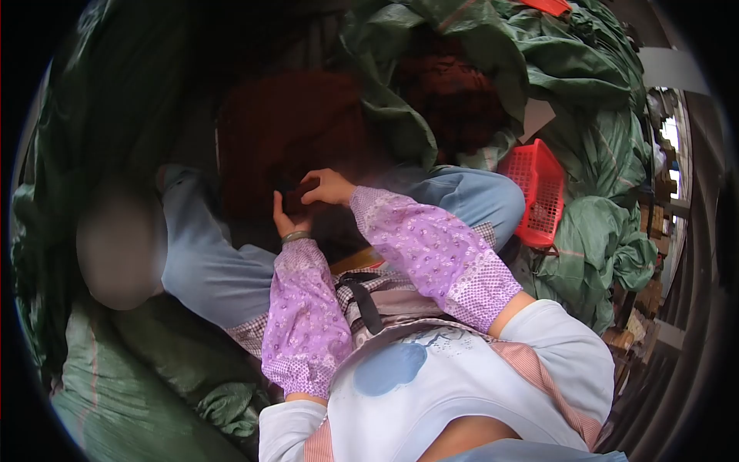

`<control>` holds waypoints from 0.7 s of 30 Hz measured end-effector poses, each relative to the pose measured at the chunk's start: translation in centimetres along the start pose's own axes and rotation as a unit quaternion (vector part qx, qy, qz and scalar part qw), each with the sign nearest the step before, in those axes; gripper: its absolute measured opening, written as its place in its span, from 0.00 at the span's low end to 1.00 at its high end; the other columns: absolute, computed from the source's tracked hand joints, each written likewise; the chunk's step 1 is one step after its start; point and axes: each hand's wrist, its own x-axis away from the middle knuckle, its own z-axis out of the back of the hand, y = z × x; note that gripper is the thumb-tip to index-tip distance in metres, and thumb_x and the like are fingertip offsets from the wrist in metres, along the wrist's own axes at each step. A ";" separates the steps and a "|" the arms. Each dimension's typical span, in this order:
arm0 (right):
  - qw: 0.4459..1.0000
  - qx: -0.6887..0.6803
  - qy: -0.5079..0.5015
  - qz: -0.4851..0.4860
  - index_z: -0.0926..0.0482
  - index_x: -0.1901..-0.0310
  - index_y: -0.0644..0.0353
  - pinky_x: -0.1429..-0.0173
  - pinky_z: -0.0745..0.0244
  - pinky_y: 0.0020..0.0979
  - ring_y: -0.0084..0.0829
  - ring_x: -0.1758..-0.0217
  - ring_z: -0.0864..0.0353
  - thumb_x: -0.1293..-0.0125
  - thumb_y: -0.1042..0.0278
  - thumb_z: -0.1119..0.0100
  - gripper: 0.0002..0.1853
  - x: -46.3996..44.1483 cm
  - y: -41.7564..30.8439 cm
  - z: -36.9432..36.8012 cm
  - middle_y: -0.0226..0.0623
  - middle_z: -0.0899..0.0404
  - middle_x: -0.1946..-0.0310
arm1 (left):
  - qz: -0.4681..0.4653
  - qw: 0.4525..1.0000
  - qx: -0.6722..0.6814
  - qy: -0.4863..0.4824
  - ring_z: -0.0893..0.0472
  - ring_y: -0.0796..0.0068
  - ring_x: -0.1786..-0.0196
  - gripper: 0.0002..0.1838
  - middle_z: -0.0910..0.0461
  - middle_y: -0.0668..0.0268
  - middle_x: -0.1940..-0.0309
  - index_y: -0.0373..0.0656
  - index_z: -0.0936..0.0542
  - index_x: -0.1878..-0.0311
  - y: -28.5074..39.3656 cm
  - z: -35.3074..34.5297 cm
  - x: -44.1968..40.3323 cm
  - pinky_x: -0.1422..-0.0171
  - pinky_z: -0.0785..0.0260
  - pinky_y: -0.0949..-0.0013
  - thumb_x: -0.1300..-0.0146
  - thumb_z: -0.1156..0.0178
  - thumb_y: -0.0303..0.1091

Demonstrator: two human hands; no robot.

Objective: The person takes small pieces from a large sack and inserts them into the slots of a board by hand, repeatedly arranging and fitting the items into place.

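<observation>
My left hand (292,220) is in front of my lap, its fingers curled against a small dark piece (285,187) whose kind the shadow hides. Just to the right and slightly above, my right hand (331,187) bends its fingers toward the same piece, thumb and fingertips drawn together. What the right fingertips hold, if anything, is too small and dark to tell. Beyond both hands lies a dark red heap or container (289,115), dim and hard to make out. Purple flowered sleeve covers (306,316) reach from both wrists up the forearms.
A red plastic basket (536,196) stands tilted on the right, beside my knee. Green woven sacks (593,146) surround me, one opening onto dark reddish contents (454,96). A pale card (537,119) lies behind the basket. A blurred round patch (122,250) covers something at left.
</observation>
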 end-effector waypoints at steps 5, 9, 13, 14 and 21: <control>0.972 -0.216 0.073 -0.062 0.24 0.58 0.59 0.56 0.26 0.29 0.32 0.64 0.21 0.61 0.64 0.35 0.23 0.4 1.6 -1.7 0.38 0.21 0.66 | -0.011 1.000 0.008 0.015 0.24 0.63 0.58 0.16 0.22 0.60 0.64 0.40 0.24 0.65 0.9 1.9 -1.6 0.51 0.32 0.61 0.48 0.39 0.43; 0.951 0.135 0.279 0.017 0.23 0.60 0.52 0.57 0.25 0.36 0.40 0.65 0.20 0.58 0.58 0.39 0.20 2.9 -0.8 -4.0 0.40 0.20 0.72 | 0.009 0.997 -0.077 -0.030 0.24 0.63 0.58 0.18 0.23 0.61 0.66 0.41 0.24 0.61 1.6 2.7 -2.9 0.52 0.31 0.61 0.46 0.42 0.46; 0.934 0.172 0.310 0.041 0.24 0.62 0.50 0.63 0.26 0.39 0.42 0.68 0.21 0.57 0.57 0.41 0.18 4.2 -2.2 -4.3 0.40 0.21 0.73 | 0.007 0.995 -0.104 0.001 0.25 0.62 0.57 0.22 0.24 0.61 0.61 0.41 0.26 0.57 1.4 1.8 -2.5 0.51 0.32 0.59 0.47 0.43 0.49; 0.931 0.183 0.312 0.052 0.25 0.62 0.50 0.65 0.26 0.39 0.41 0.69 0.21 0.57 0.57 0.41 0.17 4.3 -2.3 -4.5 0.39 0.21 0.73 | 0.008 0.994 -0.105 0.012 0.25 0.63 0.57 0.22 0.24 0.61 0.61 0.41 0.26 0.57 1.2 1.2 -2.0 0.51 0.32 0.59 0.47 0.42 0.49; 0.908 0.264 0.283 0.160 0.27 0.63 0.50 0.67 0.27 0.39 0.39 0.70 0.21 0.57 0.58 0.40 0.17 4.8 -2.4 -4.5 0.36 0.22 0.75 | -0.007 0.992 -0.125 0.034 0.26 0.64 0.57 0.21 0.25 0.61 0.62 0.41 0.25 0.59 1.5 1.0 -1.4 0.49 0.34 0.59 0.48 0.41 0.49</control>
